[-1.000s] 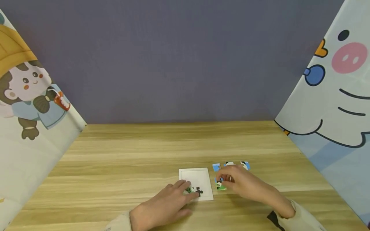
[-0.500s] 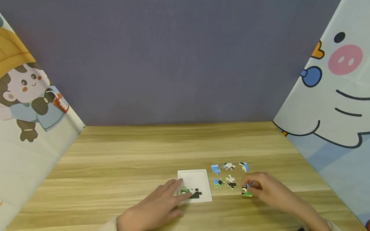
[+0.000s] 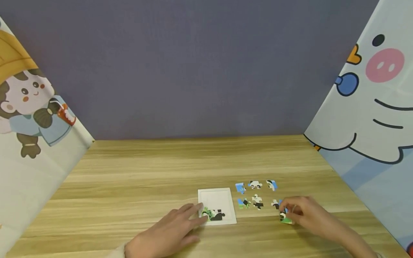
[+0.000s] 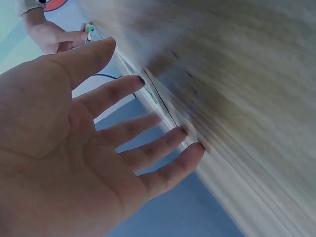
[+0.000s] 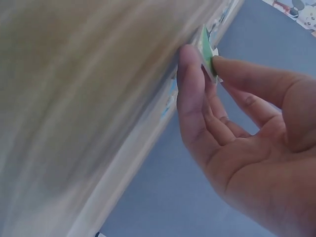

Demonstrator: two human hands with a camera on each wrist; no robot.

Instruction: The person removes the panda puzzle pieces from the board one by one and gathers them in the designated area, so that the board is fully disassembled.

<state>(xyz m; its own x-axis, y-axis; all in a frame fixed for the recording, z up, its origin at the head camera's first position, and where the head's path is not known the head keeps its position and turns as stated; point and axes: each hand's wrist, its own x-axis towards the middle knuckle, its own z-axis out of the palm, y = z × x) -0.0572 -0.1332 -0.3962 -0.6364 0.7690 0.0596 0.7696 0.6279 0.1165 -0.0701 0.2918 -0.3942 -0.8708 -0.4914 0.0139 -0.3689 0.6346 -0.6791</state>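
Note:
My right hand [image 3: 308, 215] pinches a green-cornered jigsaw piece [image 3: 285, 218] between thumb and fingers, right of the loose pieces. In the right wrist view the same puzzle piece [image 5: 206, 52] is tilted, one face toward the thumb. My left hand [image 3: 169, 227] lies with extended fingers at the left edge of a white puzzle tray [image 3: 216, 196], fingertips on its rim. Joined pieces, a green one [image 3: 207, 213] and a black-and-white one [image 3: 219, 215], sit along the tray's bottom. In the left wrist view the left palm [image 4: 64, 148] shows with nothing in it.
Loose pieces lie right of the tray in two rows: a blue one [image 3: 240, 187], a panda-face one [image 3: 255, 185], a blue-edged one [image 3: 271, 185], and below them a blue-green one [image 3: 244, 203], a black-and-white one [image 3: 257, 202] and one [image 3: 275, 204] beside the right hand.
My right hand has moved rightward from beside the tray, carrying the green-cornered jigsaw piece away and uncovering the loose pieces. My left hand has slid slightly left, showing more of the joined pieces.

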